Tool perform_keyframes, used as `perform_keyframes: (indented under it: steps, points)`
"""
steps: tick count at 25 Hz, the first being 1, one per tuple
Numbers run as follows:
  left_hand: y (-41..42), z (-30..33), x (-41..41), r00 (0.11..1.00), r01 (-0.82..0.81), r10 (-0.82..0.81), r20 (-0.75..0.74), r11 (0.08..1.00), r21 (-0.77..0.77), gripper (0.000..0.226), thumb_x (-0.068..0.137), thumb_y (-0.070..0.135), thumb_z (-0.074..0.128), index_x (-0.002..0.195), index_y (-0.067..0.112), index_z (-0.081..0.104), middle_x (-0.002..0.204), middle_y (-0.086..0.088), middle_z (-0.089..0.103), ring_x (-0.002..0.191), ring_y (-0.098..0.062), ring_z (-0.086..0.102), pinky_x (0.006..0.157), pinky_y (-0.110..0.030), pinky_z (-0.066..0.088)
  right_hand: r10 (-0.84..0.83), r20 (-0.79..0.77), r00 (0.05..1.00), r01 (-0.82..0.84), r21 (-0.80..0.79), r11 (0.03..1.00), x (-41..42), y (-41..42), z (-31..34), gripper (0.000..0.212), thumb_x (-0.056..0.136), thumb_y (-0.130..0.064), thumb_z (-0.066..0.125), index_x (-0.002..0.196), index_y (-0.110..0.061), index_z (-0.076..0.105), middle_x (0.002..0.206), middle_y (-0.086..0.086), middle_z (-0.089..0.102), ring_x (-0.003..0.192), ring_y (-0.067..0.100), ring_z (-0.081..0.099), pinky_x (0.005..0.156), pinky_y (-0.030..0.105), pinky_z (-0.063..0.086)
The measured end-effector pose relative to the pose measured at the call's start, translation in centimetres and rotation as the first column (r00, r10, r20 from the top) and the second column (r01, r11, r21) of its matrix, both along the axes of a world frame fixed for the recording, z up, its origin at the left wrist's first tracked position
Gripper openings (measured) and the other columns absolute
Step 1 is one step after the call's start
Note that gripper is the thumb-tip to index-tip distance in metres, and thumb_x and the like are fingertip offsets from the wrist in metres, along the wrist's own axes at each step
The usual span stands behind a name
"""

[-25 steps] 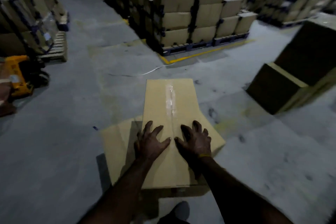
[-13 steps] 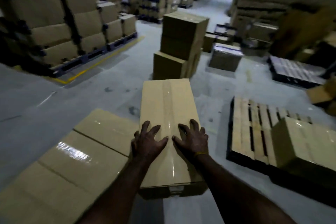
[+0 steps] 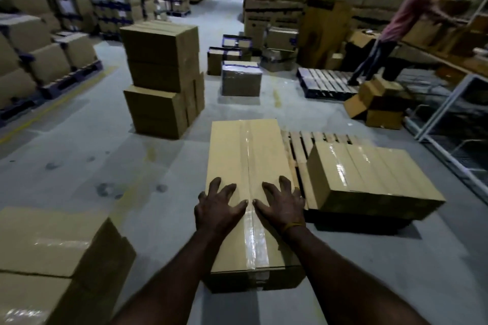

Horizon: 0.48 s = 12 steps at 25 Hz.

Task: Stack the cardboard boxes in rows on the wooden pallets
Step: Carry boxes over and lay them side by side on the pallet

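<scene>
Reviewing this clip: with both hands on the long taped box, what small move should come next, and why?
Probably carry the long box rightward to the wooden pallet. The left hand and right hand press spread on its top, the pallet holds only one row of boxes, and bare slats show beside it.

Your two forearms reach forward side by side, your left hand [image 3: 219, 206] and right hand [image 3: 281, 204] lying palm-down close together — fingers spread and a little bent, thumbs angled toward each other, nearly meeting — a thin yellow band circling your right wrist
</scene>
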<state>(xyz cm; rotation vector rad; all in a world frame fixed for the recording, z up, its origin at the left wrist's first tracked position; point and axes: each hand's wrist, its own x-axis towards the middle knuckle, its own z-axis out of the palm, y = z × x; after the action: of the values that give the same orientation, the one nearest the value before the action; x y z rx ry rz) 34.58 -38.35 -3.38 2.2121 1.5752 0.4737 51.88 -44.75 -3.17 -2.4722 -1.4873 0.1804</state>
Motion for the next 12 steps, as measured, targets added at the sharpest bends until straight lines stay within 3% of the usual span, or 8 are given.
perform_keyframes:
  steps: [12]
  points:
    - [5.2,-0.7,20.9,0.977,0.212,-0.212,-0.032,0.977,0.006,0.071,0.078,0.076,0.052,0.142,0.046,0.043,0.159,0.009,0.02,0.135,-0.033,0.036,0.1,-0.048,0.041,-0.177,-0.061,0.982,0.18,0.042,0.983,19.7,2.0,-1.3,0.065,0.081,-0.07,0.054,0.14,-0.045,0.042,0.156,-0.002,0.017,0.132,0.037,0.032,0.107,0.049,0.032]
